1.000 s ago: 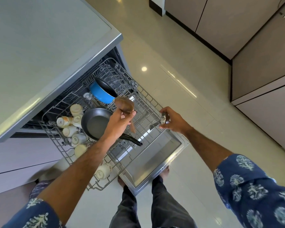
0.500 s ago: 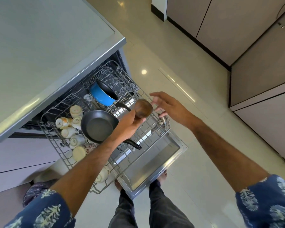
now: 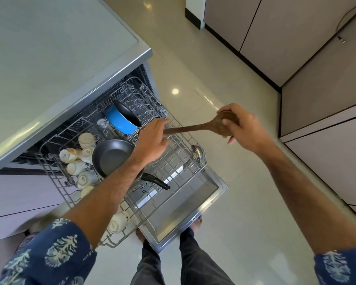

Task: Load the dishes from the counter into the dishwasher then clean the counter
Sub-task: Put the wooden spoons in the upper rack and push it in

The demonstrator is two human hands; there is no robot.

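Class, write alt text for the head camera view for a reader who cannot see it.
Two hands hold a wooden spoon above a pulled-out dishwasher rack: the right hand grips its bowl, the left hand its handle. The rack holds a black frying pan, a blue saucepan, pale cups and a metal ladle.

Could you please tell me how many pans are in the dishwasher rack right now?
2. The blue saucepan sits tilted toward the rack's back; the black frying pan lies mid-rack beside the cups, partly covered by the forearm. None seems hidden.

Glossy pale floor tiles (image 3: pixel 224 182), beige cabinets (image 3: pixel 296 33)
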